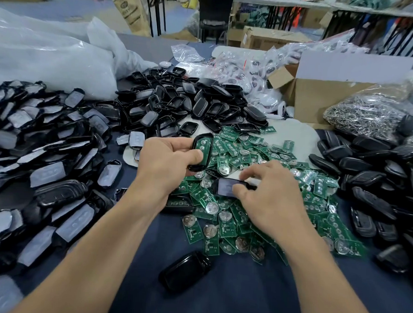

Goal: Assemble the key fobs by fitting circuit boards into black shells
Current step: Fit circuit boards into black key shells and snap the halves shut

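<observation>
My left hand (pixel 169 161) holds a black shell (pixel 202 151) upright above the table, with a green circuit board seated inside it and my thumb pressing on the board. My right hand (pixel 270 195) rests on the heap of green circuit boards (pixel 246 206) and pinches a second black shell half with a grey button pad (pixel 226 187), lying flat on the boards. A closed black fob shell (pixel 185 271) lies alone on the blue cloth near the front, between my forearms.
Shell halves with grey pads (pixel 40 162) are heaped at the left, empty black shells (pixel 184 102) at the back, black shells (pixel 378 184) at the right. A cardboard box (pixel 323 98), a bag of metal rings (pixel 368 117) and plastic bags (pixel 45 59) stand behind.
</observation>
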